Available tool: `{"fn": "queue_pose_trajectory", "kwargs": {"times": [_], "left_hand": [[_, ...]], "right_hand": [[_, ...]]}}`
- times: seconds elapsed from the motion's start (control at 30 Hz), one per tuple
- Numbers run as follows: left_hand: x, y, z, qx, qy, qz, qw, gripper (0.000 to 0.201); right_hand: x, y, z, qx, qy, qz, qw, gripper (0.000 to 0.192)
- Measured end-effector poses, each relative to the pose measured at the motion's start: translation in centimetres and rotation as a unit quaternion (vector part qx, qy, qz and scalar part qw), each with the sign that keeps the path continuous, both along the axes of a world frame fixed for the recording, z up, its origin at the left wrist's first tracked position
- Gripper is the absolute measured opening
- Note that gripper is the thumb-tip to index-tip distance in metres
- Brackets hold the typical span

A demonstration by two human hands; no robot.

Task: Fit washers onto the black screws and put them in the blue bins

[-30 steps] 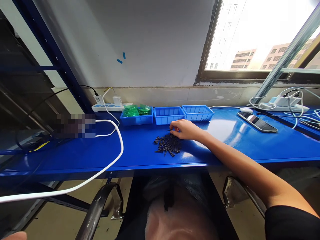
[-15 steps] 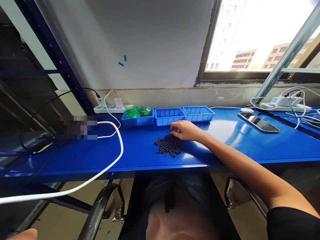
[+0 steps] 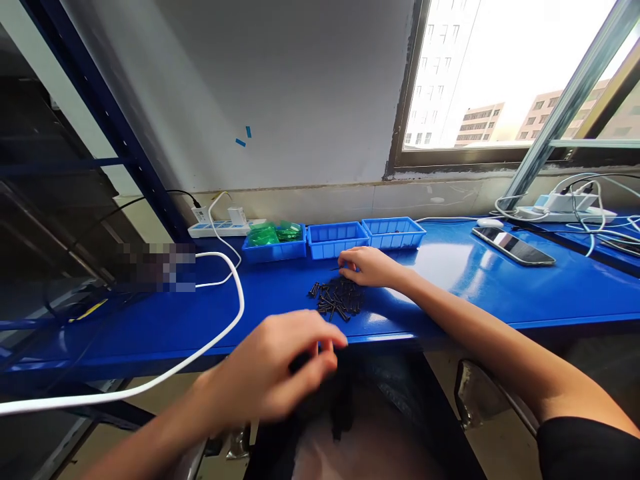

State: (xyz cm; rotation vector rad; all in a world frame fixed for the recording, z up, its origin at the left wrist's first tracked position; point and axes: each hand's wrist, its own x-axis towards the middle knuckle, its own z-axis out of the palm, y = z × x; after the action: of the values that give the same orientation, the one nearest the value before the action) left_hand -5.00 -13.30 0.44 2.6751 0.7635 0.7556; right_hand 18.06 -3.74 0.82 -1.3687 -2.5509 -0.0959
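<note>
Left hand point(image 3: 273, 373) has risen; right hand point(image 3: 367, 265) pinches slender black screws point(image 3: 337, 298).

right hand point(image 3: 367, 265) pinching screw, screw pile point(image 3: 338, 297)

Loose pile of black screws point(image 3: 337, 299) on blue bench point(image 3: 450, 287)

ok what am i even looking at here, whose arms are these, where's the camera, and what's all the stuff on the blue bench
There is no machine: a person wears a camera on the head, looking down at their own two bare hands. The right hand rests at a pile of black screws on the blue workbench and pinches one. The left hand hangs blurred near the bench's front edge; whether it holds anything I cannot tell. Behind stand three blue bins, the left one with green bags. A phone, power strips and a white cable also lie there.
</note>
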Motion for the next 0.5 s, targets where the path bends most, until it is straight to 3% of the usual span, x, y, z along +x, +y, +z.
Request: {"fn": "queue_pose_trajectory", "kwargs": {"times": [0.07, 0.17, 0.23, 0.37, 0.5], "left_hand": [[1.6, 3.6, -0.3, -0.006, -0.005, 0.029, 1.000, 0.019], [4.0, 9.1, -0.5, 0.008, 0.011, 0.121, 0.993, 0.020], [5.1, 11.4, -0.2, 0.016, 0.047, 0.134, 0.990, 0.020], [6.4, 12.6, 0.6, 0.040, 0.058, 0.171, 0.983, 0.022], [6.3, 12.4, 0.2, 0.037, 0.054, 0.175, 0.982, 0.020]], "right_hand": [[-0.1, -0.1, 0.0, 0.003, 0.002, -0.008, 1.000, 0.015], [-0.2, -0.1, 0.1, 0.018, 0.016, -0.053, 0.998, 0.016], [-0.3, -0.1, 0.1, 0.031, 0.026, -0.076, 0.996, 0.016], [-0.3, 0.1, -0.2, 0.048, 0.035, -0.084, 0.995, 0.016], [-0.4, 0.3, -0.5, 0.054, 0.075, -0.086, 0.992, 0.013]]}}
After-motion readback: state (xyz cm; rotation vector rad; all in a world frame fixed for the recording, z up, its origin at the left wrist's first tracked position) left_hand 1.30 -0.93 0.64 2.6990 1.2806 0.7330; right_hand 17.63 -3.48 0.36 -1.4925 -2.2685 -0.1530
